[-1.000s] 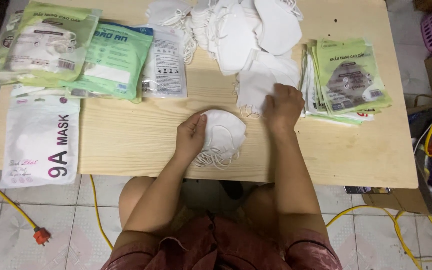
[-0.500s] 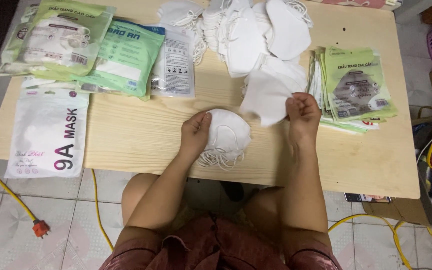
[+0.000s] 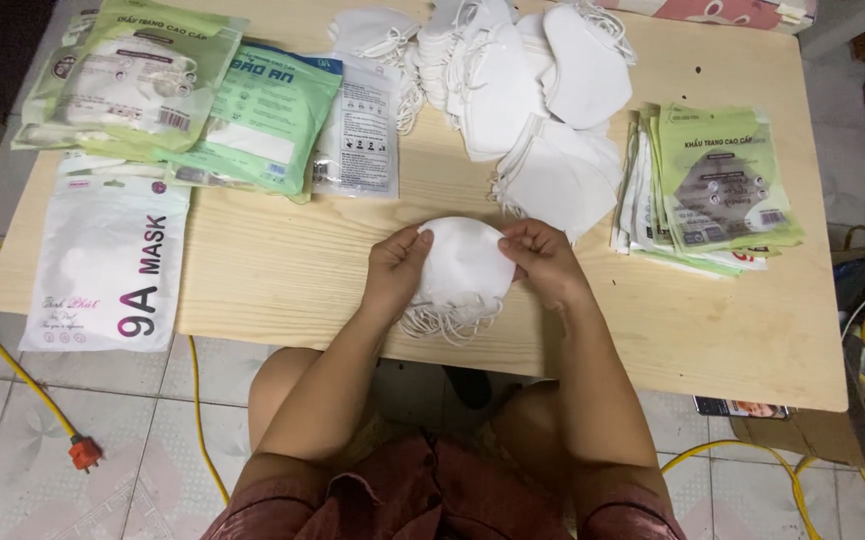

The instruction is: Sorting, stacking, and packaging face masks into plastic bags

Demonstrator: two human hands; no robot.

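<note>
a person seated at the near edge of a pale wooden table [image 3: 283,300] holds a small stack of white face masks [image 3: 465,262] between both hands, just in from that edge and about midway along it. the left hand [image 3: 398,268] is closed on the stack's left side, thumb on top; the right hand [image 3: 545,262] pinches its right side with fingertips curled over the rim. the stack lies with its long axis running left to right, between the two hands and touching both, so neither hand is nearer than the other; its ear loops [image 3: 448,322] spill toward the near edge. just beyond the right hand, toward the far edge, lies a loose heap of white masks [image 3: 513,80] (some overlapping, loops tangled). at the right edge sits a pile of green flat pouches [image 3: 718,185]. toward the far left corner lie green filled packs [image 3: 153,85] and a clear-fronted pack [image 3: 361,125], and a white pouch [image 3: 108,265] hangs over the near left corner. a yellow cable [image 3: 13,365] runs across the tiled floor below.
</note>
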